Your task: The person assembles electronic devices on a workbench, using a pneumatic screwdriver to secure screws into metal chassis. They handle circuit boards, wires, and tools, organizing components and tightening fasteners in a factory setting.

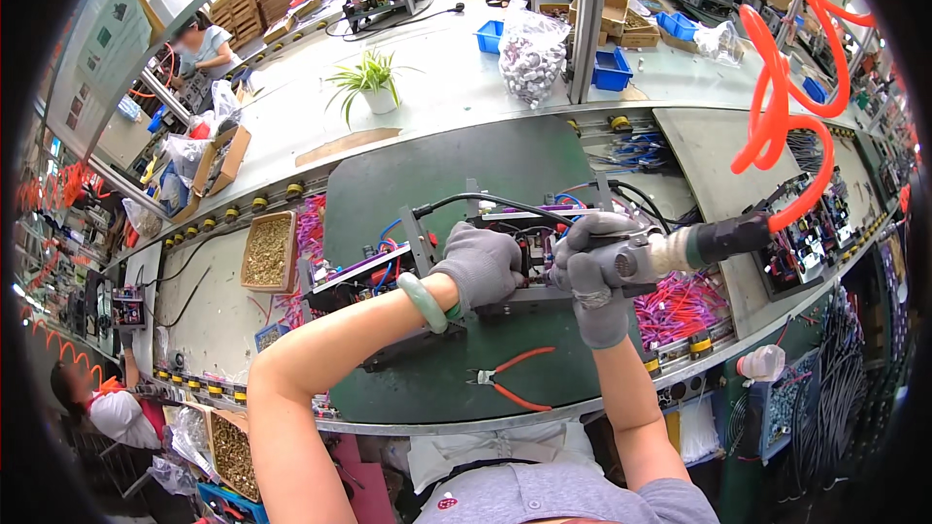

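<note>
I see my left hand pressed flat on the black chassis on the green mat — my right hand clenched around the air screwdriver just beside it.

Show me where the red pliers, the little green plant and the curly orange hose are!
Red pliers (512, 377), head view: on the crossing of the red handles.
Green plant (370, 78), head view: on its leaves above the white pot.
Orange hose (777, 126), head view: on a coil's loop.
</note>
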Demonstrator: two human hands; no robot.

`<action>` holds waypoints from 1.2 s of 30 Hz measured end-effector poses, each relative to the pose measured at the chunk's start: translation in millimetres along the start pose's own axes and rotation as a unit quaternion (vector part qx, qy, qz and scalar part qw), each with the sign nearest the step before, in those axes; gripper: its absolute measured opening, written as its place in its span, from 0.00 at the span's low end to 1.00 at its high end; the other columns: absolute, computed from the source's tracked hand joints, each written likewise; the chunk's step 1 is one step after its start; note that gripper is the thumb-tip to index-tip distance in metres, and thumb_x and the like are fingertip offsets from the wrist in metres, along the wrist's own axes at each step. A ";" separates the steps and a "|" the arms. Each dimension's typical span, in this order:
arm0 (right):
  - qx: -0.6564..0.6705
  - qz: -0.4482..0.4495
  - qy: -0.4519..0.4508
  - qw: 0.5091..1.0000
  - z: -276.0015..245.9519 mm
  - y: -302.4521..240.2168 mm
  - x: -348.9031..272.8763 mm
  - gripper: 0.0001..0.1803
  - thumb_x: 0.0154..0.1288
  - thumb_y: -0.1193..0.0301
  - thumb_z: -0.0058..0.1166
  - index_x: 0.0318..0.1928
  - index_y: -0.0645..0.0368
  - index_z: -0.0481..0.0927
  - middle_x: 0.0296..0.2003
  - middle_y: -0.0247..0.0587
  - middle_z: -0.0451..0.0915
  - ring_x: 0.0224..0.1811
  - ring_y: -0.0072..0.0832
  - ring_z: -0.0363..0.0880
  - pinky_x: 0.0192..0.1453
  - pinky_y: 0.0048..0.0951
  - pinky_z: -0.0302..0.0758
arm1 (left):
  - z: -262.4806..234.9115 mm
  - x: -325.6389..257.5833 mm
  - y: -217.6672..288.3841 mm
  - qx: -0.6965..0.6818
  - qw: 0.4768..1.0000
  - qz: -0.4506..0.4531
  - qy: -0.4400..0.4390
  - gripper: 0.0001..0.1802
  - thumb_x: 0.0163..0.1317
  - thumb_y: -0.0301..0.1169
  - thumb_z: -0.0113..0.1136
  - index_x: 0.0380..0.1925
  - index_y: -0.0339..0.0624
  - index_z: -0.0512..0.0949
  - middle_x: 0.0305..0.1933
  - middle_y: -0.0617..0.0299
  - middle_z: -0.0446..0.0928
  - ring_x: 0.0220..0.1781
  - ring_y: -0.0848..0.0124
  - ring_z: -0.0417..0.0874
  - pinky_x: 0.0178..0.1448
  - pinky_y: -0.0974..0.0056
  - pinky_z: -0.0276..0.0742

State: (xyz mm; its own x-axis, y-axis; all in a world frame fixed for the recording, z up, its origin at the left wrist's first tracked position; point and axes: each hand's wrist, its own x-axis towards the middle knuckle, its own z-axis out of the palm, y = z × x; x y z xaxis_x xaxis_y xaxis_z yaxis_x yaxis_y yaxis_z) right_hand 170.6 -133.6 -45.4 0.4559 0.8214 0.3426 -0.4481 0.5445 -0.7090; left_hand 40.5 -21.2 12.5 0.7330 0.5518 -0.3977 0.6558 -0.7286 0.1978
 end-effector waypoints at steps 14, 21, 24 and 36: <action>-0.156 0.037 -0.138 0.977 38.0 3.3 40.0 0.22 0.55 0.83 0.66 0.51 0.65 0.76 0.44 0.32 0.81 0.46 0.18 0.79 0.52 0.23 0.78 | 17.1 6.2 -9.4 0.041 0.994 0.055 0.089 0.16 0.58 0.47 0.60 0.39 0.52 0.83 0.39 0.59 0.84 0.39 0.60 0.85 0.45 0.56 0.76; -0.016 0.119 -0.088 0.989 19.3 -29.5 31.6 0.14 0.66 0.73 0.58 0.51 0.52 0.75 0.42 0.30 0.74 0.37 0.22 0.76 0.43 0.25 0.79 | 2.0 -92.0 -105.6 -0.664 0.686 -0.017 0.299 0.21 0.59 0.24 0.55 0.54 0.32 0.75 0.39 0.63 0.76 0.35 0.77 0.76 0.41 0.73 0.73; -0.002 0.112 -0.110 0.988 15.0 -46.7 15.0 0.24 0.63 0.67 0.62 0.57 0.50 0.69 0.42 0.34 0.71 0.34 0.22 0.74 0.34 0.22 0.74 | 57.4 -209.8 -229.3 -0.802 0.461 -0.016 0.380 0.17 0.60 0.17 0.46 0.48 0.34 0.76 0.39 0.55 0.79 0.36 0.67 0.82 0.43 0.66 0.83; 0.000 0.295 -0.107 0.949 13.8 -20.0 0.1 0.23 0.65 0.62 0.58 0.57 0.57 0.71 0.37 0.33 0.71 0.30 0.18 0.73 0.35 0.21 0.73 | 310.6 -559.6 -344.7 -0.337 0.541 -0.624 0.452 0.16 0.60 0.35 0.62 0.41 0.33 0.82 0.42 0.43 0.84 0.41 0.57 0.87 0.47 0.53 0.82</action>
State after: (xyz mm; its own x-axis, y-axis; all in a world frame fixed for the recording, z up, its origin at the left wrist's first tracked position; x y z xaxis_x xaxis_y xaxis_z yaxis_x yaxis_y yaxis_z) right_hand 169.0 -142.1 -22.7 -0.0418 0.9991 0.0026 -0.5775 -0.0220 -0.8161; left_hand -651.9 -205.0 -111.4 -0.7678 0.6381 -0.0575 0.4359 0.5861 0.6830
